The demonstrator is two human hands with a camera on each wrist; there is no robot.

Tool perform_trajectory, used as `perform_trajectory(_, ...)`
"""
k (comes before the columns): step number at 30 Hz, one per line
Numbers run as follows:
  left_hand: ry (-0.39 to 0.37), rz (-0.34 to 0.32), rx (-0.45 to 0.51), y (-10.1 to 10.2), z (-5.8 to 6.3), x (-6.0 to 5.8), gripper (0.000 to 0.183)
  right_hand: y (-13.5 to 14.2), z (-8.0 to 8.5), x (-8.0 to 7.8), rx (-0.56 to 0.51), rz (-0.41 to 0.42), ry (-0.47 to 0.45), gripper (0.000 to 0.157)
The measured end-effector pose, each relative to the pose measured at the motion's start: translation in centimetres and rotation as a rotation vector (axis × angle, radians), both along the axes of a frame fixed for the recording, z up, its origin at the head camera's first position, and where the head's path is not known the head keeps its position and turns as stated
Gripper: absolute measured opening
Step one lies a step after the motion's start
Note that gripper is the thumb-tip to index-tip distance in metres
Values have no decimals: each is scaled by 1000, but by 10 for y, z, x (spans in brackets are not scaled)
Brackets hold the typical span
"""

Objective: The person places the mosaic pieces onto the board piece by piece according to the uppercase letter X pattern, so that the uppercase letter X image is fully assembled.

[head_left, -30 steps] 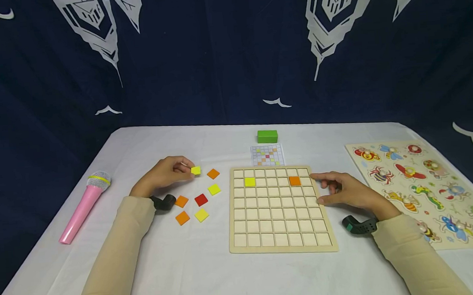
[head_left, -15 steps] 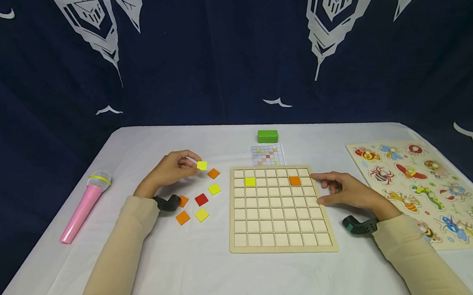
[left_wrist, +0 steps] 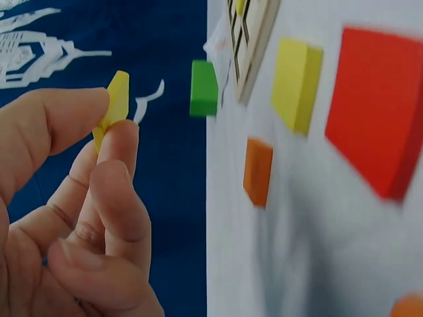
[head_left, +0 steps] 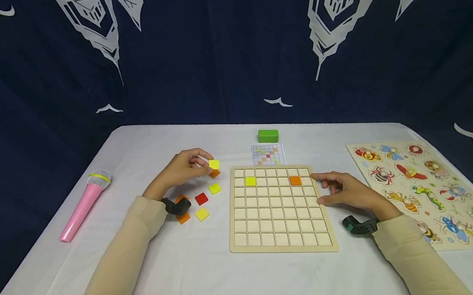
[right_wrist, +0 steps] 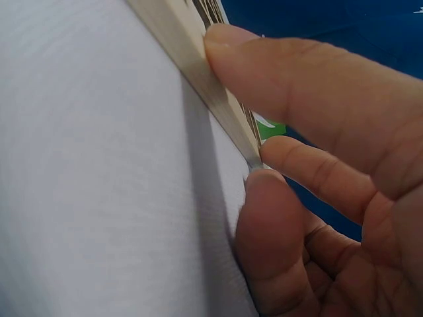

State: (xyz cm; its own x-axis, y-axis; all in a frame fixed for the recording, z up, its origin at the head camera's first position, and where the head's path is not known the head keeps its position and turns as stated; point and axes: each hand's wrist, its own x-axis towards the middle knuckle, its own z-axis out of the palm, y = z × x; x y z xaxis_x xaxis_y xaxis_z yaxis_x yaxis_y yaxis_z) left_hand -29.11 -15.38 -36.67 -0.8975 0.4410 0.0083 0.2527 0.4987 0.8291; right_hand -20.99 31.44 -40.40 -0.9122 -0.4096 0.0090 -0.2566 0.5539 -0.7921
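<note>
My left hand (head_left: pixel 188 166) pinches a yellow square tile (head_left: pixel 214 164) between thumb and fingertips. In the left wrist view this yellow tile (left_wrist: pixel 117 100) is held up, seen nearly edge-on. Below it on the cloth is an orange tile (head_left: pixel 215 173), partly covered in the head view. Another yellow tile (head_left: pixel 214 189), a red tile (head_left: pixel 201 199) and more tiles lie nearby. My right hand (head_left: pixel 344 192) touches the right edge of the wooden grid board (head_left: pixel 284 251) with thumb and index finger. One yellow (head_left: pixel 250 181) and one orange tile (head_left: pixel 295 181) sit in the board's cells.
A small printed pattern card (head_left: pixel 268 155) lies behind the board, with a green block (head_left: pixel 268 136) beyond it. A pink microphone (head_left: pixel 83 207) lies at the left. An insect puzzle board (head_left: pixel 432 192) is at the right, partly under the right sleeve.
My left hand has moved to the right with the yellow tile, coming over the far orange tile. The right hand stays at the board's edge.
</note>
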Motion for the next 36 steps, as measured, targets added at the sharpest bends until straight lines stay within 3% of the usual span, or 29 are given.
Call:
perform_trajectory(6, -37, -17, 2, 14, 2, 5, 38, 1, 0, 0, -3, 0, 4, 71)
perform_trajectory(16, -49, -108, 26, 36, -1, 18, 35, 0, -1, 1, 5, -15, -3, 71)
perform_trajectory(36, -125, -80, -46, 81, -9, 31, 39, -1, 1, 0, 2, -8, -4, 71)
